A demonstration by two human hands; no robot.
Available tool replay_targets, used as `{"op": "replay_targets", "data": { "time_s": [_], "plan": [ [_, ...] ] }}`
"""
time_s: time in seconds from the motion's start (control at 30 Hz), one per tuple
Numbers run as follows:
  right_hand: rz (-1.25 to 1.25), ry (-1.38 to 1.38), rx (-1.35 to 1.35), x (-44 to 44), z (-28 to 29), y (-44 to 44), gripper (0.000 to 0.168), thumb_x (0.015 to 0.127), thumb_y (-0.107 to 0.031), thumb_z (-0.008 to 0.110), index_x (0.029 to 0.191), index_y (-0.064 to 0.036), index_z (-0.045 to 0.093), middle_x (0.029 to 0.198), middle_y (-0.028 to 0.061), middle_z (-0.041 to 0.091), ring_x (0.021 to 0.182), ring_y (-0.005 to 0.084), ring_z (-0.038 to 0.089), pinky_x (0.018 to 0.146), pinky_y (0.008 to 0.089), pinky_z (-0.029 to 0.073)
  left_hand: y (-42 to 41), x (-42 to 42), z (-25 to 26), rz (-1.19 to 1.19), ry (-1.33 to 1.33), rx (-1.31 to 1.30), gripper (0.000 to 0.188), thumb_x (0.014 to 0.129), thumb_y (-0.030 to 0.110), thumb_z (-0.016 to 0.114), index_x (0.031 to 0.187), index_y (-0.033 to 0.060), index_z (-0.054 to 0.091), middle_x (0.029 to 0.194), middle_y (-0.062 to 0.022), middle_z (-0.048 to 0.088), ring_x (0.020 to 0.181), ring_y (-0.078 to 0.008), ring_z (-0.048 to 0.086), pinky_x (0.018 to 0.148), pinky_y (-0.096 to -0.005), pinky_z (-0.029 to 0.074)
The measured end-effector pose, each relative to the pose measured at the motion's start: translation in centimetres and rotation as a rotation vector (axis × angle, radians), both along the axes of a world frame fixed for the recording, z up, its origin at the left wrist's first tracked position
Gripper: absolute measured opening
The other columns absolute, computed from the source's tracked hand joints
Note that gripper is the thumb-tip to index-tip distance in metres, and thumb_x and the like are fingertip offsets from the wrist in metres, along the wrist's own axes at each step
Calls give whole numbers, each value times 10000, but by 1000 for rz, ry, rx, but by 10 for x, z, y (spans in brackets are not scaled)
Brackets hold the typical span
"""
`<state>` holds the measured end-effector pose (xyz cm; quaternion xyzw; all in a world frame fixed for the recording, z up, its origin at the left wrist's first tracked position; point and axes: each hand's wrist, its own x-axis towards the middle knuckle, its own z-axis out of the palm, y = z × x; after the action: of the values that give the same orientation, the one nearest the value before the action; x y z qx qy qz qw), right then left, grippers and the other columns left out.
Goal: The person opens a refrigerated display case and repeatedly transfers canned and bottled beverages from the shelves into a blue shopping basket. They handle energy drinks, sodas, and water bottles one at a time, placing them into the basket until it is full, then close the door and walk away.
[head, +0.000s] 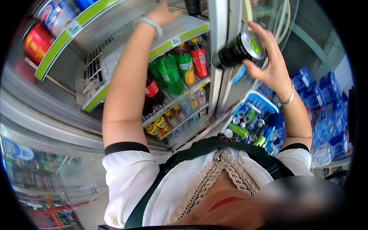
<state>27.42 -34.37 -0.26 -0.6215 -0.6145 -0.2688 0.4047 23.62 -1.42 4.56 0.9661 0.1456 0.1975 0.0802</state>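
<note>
In the head view my right hand [271, 61] grips a black drink can [234, 50], with the thumb on one side and fingers on the other. The can is tilted, and its silver lid with a green pull tab faces me. It is in front of the white door frame [217, 54] of a drinks fridge. My left hand [162, 14], a pale bangle at its wrist, reaches in over an upper fridge shelf [184, 27]. Its thumb sticks out to the right, while the fingertips are cut off by the top edge. A dark can or bottle [192, 6] stands right of that hand.
Lower shelves hold green soda bottles [170, 73], a red-labelled bottle [199, 59] and small yellow bottles [155, 129]. A blue basket [258, 97] of assorted cans sits on the right, before wrapped packs of bottled water [322, 89]. A red can [37, 43] stands on the left shelf.
</note>
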Motion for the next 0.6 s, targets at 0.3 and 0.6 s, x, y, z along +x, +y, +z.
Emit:
{"op": "replay_targets", "data": {
  "time_s": [0.3,0.6],
  "plan": [
    [-498,516,-408,75,-247,-150,619,664,-123,704,1208,-41,421,1094,157,477,1039,317,513,896,347,433,75,136,10,188,-5,-661,832,707,535,654,1253,-54,438,1164,-233,553,1049,-315,555,932,-398,413],
    [-743,551,-597,71,-405,-213,589,636,-62,680,1163,-73,417,1122,170,438,1026,368,501,866,392,455,105,178,-5,228,-365,-609,660,689,424,729,1148,-1,516,1103,-131,571,950,-221,559,767,-367,472]
  ]
}}
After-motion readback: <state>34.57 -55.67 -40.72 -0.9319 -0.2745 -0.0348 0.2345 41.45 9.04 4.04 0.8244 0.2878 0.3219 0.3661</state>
